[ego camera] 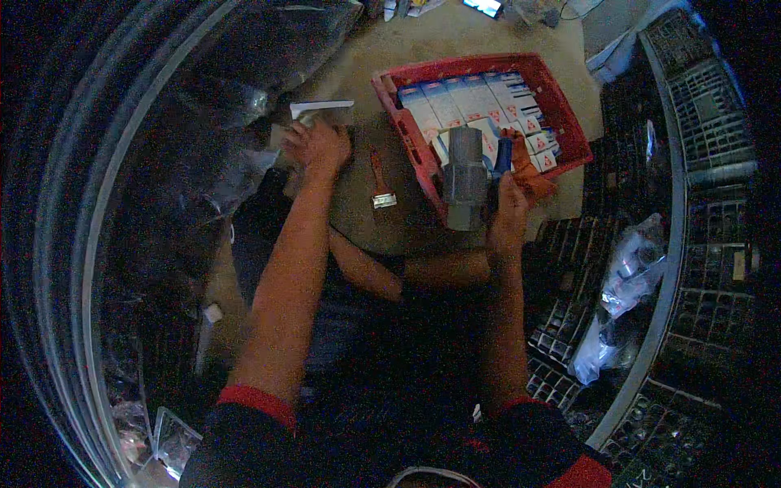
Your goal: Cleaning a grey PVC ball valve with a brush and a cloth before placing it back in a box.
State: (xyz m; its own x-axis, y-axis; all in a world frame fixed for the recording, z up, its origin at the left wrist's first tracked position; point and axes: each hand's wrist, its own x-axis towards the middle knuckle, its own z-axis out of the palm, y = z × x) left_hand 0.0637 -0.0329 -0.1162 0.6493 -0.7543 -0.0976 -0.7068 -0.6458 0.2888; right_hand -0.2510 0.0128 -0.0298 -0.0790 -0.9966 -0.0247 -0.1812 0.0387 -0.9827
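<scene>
My left hand is at a pale, flat-edged object on the floor; its fingers are blurred, and whether they grip it cannot be told. My right hand pinches the lower end of a dark blue, handle-like piece beside a crumpled orange cloth or glove. Just left of that hand, a grey stepped cylindrical part stands out over the near side of a red plastic crate. Small white and blue cartons fill much of the crate. A paintbrush with a reddish handle lies between my hands.
Dark gridded trays or racks line the right side, with clear plastic bags on them. Dark plastic sheeting covers the left. A lit phone-like screen and small items lie at the top. My crossed legs are below the crate.
</scene>
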